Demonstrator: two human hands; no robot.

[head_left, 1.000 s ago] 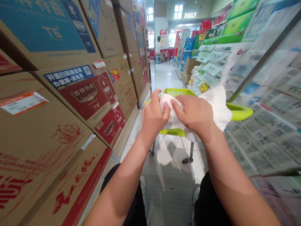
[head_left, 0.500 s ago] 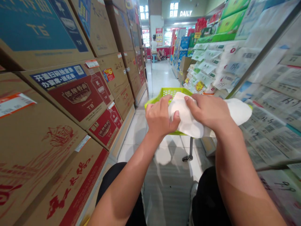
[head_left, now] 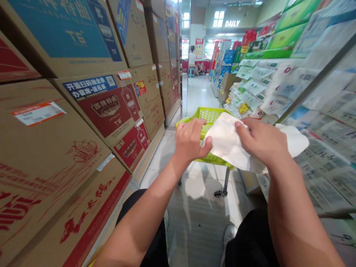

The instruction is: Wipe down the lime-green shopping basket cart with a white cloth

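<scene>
A wheeled cart with a bright green, perforated plastic basket (head_left: 213, 115) stands just ahead of my knees. My left hand (head_left: 190, 140) curls over the basket's near left rim, its thumb against the edge of a white cloth (head_left: 226, 139). That cloth is limp and creased, draped over the near right part of the basket. From above, my right hand (head_left: 263, 141) grips it, thumb pressed on top. A loose end sticks out past the right side of that hand. What lies under the cloth is hidden, and so are my right fingertips.
Stacked cardboard cartons (head_left: 80, 111) line the aisle's left side. Packs of tissue paper (head_left: 278, 89) fill the right, behind a slanted metal post (head_left: 317, 79). A caster wheel (head_left: 220, 193) rests on the tiled floor (head_left: 191, 207). Far ahead, a person sits on a blue stool (head_left: 191, 71).
The view has swung slightly left, so everything sits further right. My right hand has shifted a little away from my left with the cloth, which looks more spread out.
</scene>
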